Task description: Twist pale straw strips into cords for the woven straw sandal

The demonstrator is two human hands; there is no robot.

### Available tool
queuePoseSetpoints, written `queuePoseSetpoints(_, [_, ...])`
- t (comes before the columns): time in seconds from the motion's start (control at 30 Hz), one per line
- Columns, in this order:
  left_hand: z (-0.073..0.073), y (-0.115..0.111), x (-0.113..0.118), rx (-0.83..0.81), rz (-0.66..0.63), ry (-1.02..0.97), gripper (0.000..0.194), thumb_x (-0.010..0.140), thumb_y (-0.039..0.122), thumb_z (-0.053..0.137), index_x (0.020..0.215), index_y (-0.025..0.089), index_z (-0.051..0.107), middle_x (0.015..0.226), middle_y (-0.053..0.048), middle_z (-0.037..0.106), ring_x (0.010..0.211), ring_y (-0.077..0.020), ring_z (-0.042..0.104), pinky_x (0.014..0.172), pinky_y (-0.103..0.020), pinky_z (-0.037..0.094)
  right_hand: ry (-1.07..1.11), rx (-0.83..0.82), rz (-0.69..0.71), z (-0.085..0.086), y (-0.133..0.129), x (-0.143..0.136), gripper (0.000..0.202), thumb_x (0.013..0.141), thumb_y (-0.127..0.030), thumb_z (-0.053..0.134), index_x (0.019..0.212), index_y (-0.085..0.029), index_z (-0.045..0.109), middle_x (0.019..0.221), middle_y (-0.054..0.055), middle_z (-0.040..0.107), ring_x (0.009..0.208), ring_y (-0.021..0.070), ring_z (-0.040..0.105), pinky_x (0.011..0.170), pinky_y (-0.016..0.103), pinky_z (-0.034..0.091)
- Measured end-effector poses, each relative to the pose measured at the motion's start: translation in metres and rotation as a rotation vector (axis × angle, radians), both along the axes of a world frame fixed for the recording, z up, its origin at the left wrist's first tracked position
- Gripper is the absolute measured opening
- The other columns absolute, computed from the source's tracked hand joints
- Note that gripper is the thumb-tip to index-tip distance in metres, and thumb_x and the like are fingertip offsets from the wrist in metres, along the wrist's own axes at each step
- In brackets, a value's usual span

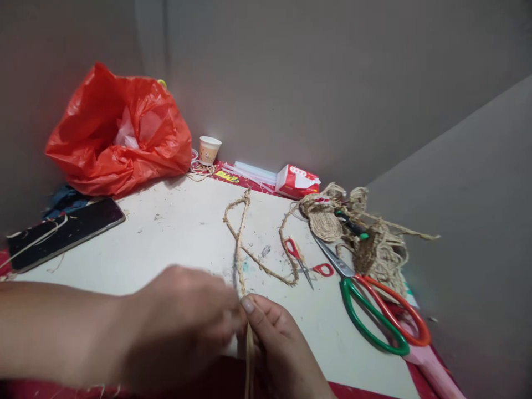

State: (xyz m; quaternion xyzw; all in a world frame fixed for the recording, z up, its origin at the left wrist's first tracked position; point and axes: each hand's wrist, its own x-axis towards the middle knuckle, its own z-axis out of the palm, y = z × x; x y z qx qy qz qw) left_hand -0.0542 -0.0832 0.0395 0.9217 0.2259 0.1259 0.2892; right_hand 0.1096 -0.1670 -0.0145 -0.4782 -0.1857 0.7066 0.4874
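Note:
A thin braided straw cord (241,266) runs up the white board and loops back to the right. My right hand (278,338) pinches it between thumb and fingers at its lower part, where loose pale strands (249,366) hang toward me. Close by on the left, my left hand (187,316) is smeared by motion. Its fingers bend toward the cord at the pinch, and whether they grip a strand is unclear. Right of the cord lie small red-handled scissors (306,269) and large scissors (353,282) with one green and one orange-red handle.
Coiled straw-cord pieces (326,224) are heaped at the right, with a dark green-tipped tool (352,224) among them. A red plastic bag (120,138), a paper cup (210,149) and a tissue pack (297,182) stand along the back. A phone (66,233) lies at left. Grey walls enclose the table.

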Motion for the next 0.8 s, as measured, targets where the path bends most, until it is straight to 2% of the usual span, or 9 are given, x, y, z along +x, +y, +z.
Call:
queuePoseSetpoints(0.07, [0.005,0.012,0.007,-0.152,0.195,-0.188,0.023,0.086,0.029,0.042,0.091,0.018,0.062,0.086,-0.005,0.065,0.077,-0.0155,0.057,0.072,-0.027,0.042,-0.011,0.014,0.006,0.001,0.001,0.000,0.038,0.081,-0.049,0.062,0.065,-0.017,0.048,0.045,-0.010,0.030,0.039,0.0034,0.018,0.039,0.018,0.013])
queuePoseSetpoints(0.1, [0.003,0.014,0.012,-0.323,0.217,-0.214,0.023,0.086,0.030,0.044,0.095,0.017,0.061,0.085,-0.004,0.064,0.077,-0.0145,0.056,0.072,-0.026,0.042,-0.022,0.021,0.012,0.001,0.002,0.000,0.038,0.080,-0.049,0.062,0.065,-0.017,0.048,0.045,-0.010,0.028,0.038,0.0032,0.015,0.038,0.018,0.011])
queuePoseSetpoints(0.17, [-0.008,0.012,0.020,-0.771,0.133,-0.175,0.027,0.088,0.036,0.042,0.091,0.015,0.059,0.074,-0.001,0.059,0.066,-0.0117,0.052,0.064,-0.023,0.042,-0.039,0.046,0.030,0.000,0.003,0.000,0.038,0.080,-0.050,0.062,0.066,-0.017,0.049,0.045,-0.011,0.029,0.037,0.0028,0.014,0.037,0.018,0.009])
queuePoseSetpoints(0.23, [-0.022,0.004,0.024,-1.005,0.140,-0.187,0.032,0.089,0.042,0.041,0.078,0.015,0.055,0.061,0.002,0.050,0.055,-0.0093,0.045,0.058,-0.022,0.039,-0.036,0.071,0.041,0.000,0.004,-0.001,0.038,0.079,-0.050,0.063,0.067,-0.017,0.049,0.045,-0.010,0.032,0.037,0.0029,0.018,0.038,0.018,0.011])
queuePoseSetpoints(0.33, [-0.034,-0.006,0.024,-1.074,0.116,-0.325,0.034,0.087,0.043,0.047,0.071,0.013,0.054,0.066,0.000,0.054,0.064,-0.0105,0.048,0.068,-0.024,0.041,-0.002,0.105,0.052,-0.001,0.004,-0.003,0.038,0.078,-0.050,0.064,0.068,-0.018,0.045,0.045,-0.010,0.032,0.039,0.0037,0.022,0.041,0.017,0.015])
queuePoseSetpoints(0.43, [-0.031,-0.007,0.021,-1.090,0.093,-0.377,0.033,0.087,0.040,0.048,0.074,0.012,0.059,0.073,-0.003,0.059,0.071,-0.0124,0.051,0.074,-0.026,0.041,-0.068,0.179,0.090,0.000,0.003,-0.002,0.038,0.078,-0.052,0.062,0.072,-0.019,0.046,0.049,-0.009,0.033,0.042,0.0051,0.024,0.043,0.018,0.020])
queuePoseSetpoints(0.6, [-0.027,-0.003,0.020,-1.102,0.152,-0.369,0.030,0.084,0.038,0.056,0.079,0.010,0.067,0.073,-0.003,0.061,0.069,-0.0116,0.049,0.071,-0.025,0.039,-0.519,0.399,0.107,0.005,0.004,0.002,0.037,0.086,-0.051,0.050,0.073,-0.017,0.053,0.058,-0.002,0.046,0.054,0.0110,0.041,0.054,0.022,0.036])
queuePoseSetpoints(0.7, [-0.037,-0.004,0.022,-1.154,0.164,-0.414,0.031,0.080,0.039,0.062,0.078,0.009,0.070,0.068,-0.003,0.061,0.064,-0.0104,0.048,0.067,-0.024,0.038,-0.756,0.528,0.132,0.002,0.006,0.002,0.041,0.090,-0.050,0.040,0.082,-0.015,0.061,0.066,0.003,0.057,0.061,0.0155,0.050,0.063,0.026,0.043])
queuePoseSetpoints(0.8, [-0.049,-0.006,0.025,-1.241,0.247,-0.485,0.029,0.074,0.037,0.069,0.077,0.008,0.071,0.067,-0.005,0.064,0.063,-0.0109,0.051,0.067,-0.025,0.039,-0.894,0.589,0.111,-0.010,0.008,-0.001,0.047,0.091,-0.051,0.032,0.090,-0.016,0.065,0.065,0.006,0.061,0.059,0.0176,0.054,0.065,0.028,0.046])
